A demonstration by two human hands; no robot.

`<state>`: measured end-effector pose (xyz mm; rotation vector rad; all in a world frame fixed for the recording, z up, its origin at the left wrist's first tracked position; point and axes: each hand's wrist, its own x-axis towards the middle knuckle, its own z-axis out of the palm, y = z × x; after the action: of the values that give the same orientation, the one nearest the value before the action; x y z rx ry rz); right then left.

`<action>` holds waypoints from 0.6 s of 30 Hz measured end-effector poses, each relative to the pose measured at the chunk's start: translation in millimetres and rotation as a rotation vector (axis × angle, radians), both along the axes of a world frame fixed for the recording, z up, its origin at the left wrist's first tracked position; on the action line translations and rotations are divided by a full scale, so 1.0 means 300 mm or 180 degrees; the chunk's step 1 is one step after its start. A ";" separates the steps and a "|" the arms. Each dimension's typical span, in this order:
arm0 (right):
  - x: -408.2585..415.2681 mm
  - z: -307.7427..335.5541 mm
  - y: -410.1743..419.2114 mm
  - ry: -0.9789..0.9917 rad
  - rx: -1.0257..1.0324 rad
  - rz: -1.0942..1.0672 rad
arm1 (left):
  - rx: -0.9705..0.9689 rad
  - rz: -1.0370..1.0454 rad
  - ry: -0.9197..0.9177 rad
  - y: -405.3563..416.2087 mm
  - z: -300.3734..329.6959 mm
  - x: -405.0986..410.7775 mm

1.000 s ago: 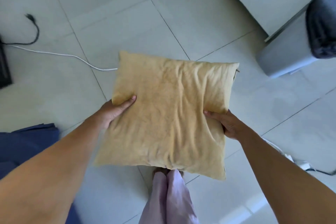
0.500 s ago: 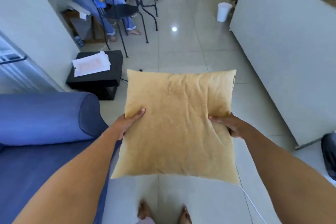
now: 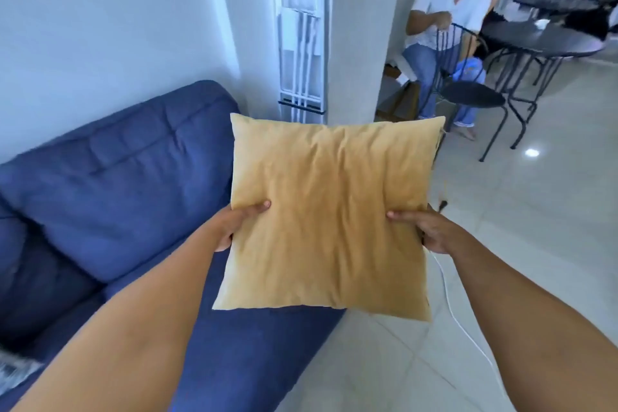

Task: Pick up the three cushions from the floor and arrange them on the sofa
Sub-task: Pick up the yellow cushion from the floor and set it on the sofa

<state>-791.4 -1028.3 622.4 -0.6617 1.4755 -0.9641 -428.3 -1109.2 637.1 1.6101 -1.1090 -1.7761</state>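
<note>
here, left hand (image 3: 234, 224) and right hand (image 3: 431, 231) clamped on yellow cushion (image 3: 331, 211), above blue sofa (image 3: 110, 177)

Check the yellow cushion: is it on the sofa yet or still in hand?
Still in hand. The yellow cushion hangs between the left hand and right hand, above the blue sofa edge, not resting on it.

Cushion (image 3: 329, 214) matt tan velvety cloth, creased; sofa (image 3: 110, 177) matt blue woven fabric; floor (image 3: 535, 244) glossy pale tile.
</note>
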 end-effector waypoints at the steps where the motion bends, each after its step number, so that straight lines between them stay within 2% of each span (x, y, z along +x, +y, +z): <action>1: 0.053 0.001 -0.067 0.0061 -0.0027 0.0062 | 0.0003 0.0070 0.0019 -0.021 0.004 0.065; 7: 0.558 -0.039 -0.530 -0.0199 0.0106 0.0672 | -0.0147 0.1195 0.0091 -0.103 -0.026 0.571; 11: 0.817 -0.059 -0.728 -0.0222 0.0184 0.0951 | -0.0199 0.1759 0.0125 -0.100 -0.056 0.757; 18: 1.112 -0.108 -1.029 0.0027 0.0125 0.1262 | 0.0181 0.2474 -0.0172 -0.170 -0.198 0.964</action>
<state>-457.8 -1336.9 589.9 -0.8900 1.3017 -0.6247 -139.0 -1160.3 577.6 1.7920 -0.3484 -1.2479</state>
